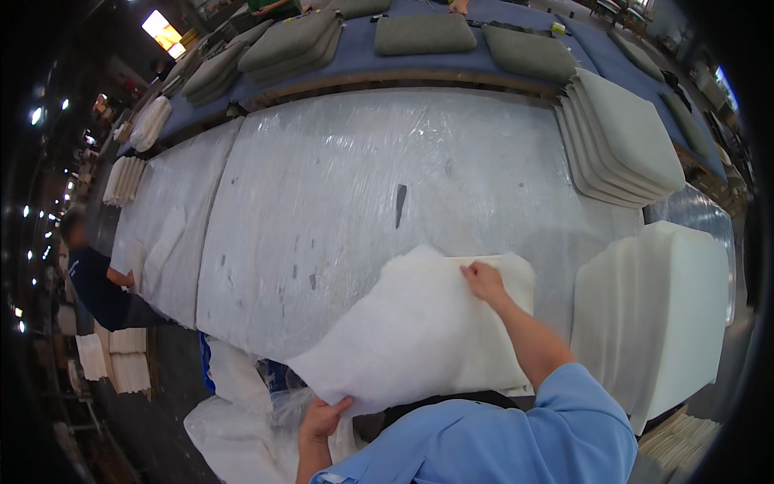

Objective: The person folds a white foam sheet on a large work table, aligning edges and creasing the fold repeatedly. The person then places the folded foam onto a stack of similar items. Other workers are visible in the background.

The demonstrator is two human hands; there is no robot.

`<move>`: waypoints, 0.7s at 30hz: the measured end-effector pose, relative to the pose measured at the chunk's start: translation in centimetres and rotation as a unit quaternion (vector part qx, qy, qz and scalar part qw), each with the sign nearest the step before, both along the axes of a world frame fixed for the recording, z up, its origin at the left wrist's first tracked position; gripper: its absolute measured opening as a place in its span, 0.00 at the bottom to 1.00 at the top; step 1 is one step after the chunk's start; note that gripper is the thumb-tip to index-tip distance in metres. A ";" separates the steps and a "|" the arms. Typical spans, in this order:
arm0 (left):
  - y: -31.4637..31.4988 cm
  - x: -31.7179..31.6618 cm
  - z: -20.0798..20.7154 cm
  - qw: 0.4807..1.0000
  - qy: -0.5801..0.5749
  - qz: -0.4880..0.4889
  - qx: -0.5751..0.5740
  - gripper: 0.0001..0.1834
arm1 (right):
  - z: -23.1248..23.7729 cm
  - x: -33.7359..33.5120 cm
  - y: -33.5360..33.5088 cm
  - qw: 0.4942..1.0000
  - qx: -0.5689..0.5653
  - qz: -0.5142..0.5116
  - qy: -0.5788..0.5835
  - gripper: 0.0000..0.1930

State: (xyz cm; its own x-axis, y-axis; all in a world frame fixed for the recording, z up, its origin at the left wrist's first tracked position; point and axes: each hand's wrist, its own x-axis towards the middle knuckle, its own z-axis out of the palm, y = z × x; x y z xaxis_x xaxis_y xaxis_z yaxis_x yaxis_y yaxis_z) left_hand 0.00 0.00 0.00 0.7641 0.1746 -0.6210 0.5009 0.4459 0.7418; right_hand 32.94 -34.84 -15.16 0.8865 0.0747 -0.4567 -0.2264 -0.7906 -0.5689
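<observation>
White sheet (403,339) is being draped partly over cream foam pad (518,282) at near edge of film-covered table (322,177). Its near-left corner is being pinched by left hand (324,417). Right hand (485,282) is being held curled at sheet's far edge; can't tell if cloth is being gripped.

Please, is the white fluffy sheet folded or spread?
Spread: the white sheet reaches broadly, partly over the cream pad, its near-left corner in the left hand. Whether any fold hides underneath, I cannot tell.
</observation>
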 end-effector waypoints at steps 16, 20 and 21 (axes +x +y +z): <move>0.5 0.2 -1.5 0.988 0.095 0.114 0.048 0.23 | 2.9 1.7 1.3 0.997 0.027 0.025 -0.070 0.20; 0.1 0.8 -3.0 0.985 0.119 0.125 0.020 0.23 | 2.8 7.5 6.0 0.998 -0.046 -0.001 -0.036 0.34; -0.1 1.2 -3.1 0.984 0.128 0.124 0.018 0.23 | 2.0 8.6 6.5 0.997 -0.075 0.000 -0.018 0.34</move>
